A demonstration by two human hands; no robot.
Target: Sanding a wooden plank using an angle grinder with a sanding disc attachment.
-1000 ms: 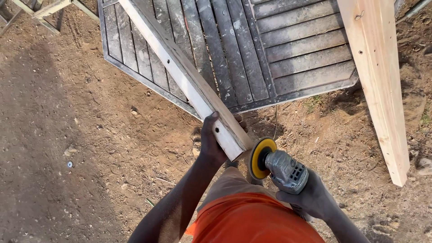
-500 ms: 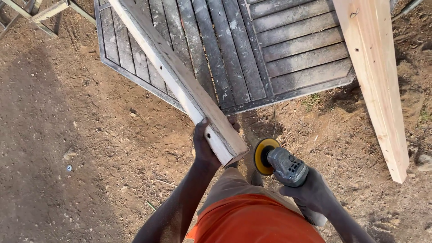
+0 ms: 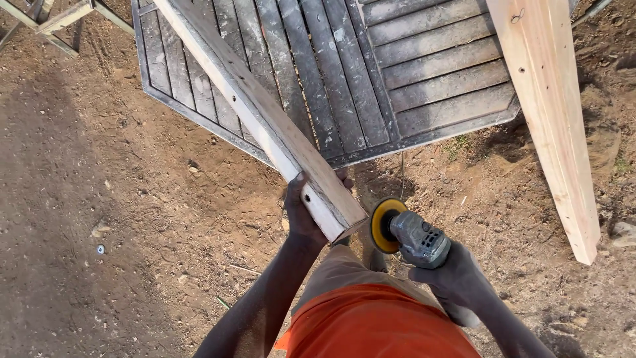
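Observation:
My left hand [image 3: 303, 213] grips the near end of a long pale wooden beam [image 3: 262, 119] that slants up and away to the upper left. In my right hand [image 3: 454, 277] is a grey angle grinder [image 3: 416, 237] with a yellow sanding disc [image 3: 383, 225]. The disc stands just right of the beam's cut end, a small gap between them. My orange shirt and tan shorts fill the bottom of the view.
A grey slatted wooden panel [image 3: 424, 73] lies on the dirt behind the beam. A second pale plank [image 3: 550, 113] runs down the right side. A metal frame [image 3: 59, 20] sits at the top left corner. Bare brown earth [image 3: 99, 199] spreads to the left.
The beam's near end has come lower and closer to me with my left hand. The grinder has stayed beside it, its disc now nearer the beam's end.

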